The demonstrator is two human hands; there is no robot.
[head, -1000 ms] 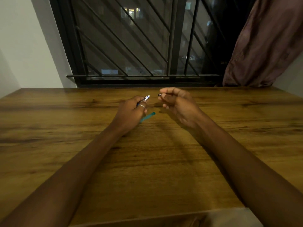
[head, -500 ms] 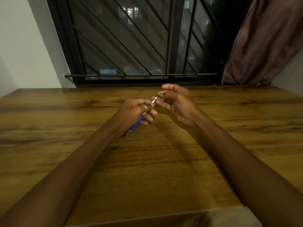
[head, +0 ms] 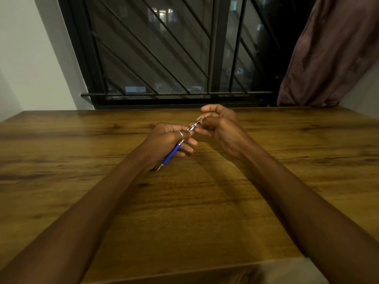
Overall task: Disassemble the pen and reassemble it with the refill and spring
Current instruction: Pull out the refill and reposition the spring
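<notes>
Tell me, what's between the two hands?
The blue pen bridges them in the head view: the left hand grips its barrel, and the right hand pinches its far silver end. Only wooden table lies beneath.

Single head view, looking forward and down across table (head: pixel 205 212), hands close below.

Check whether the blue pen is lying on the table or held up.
Held up: the left hand grips the blue pen, tilted above the wooden table.
</notes>
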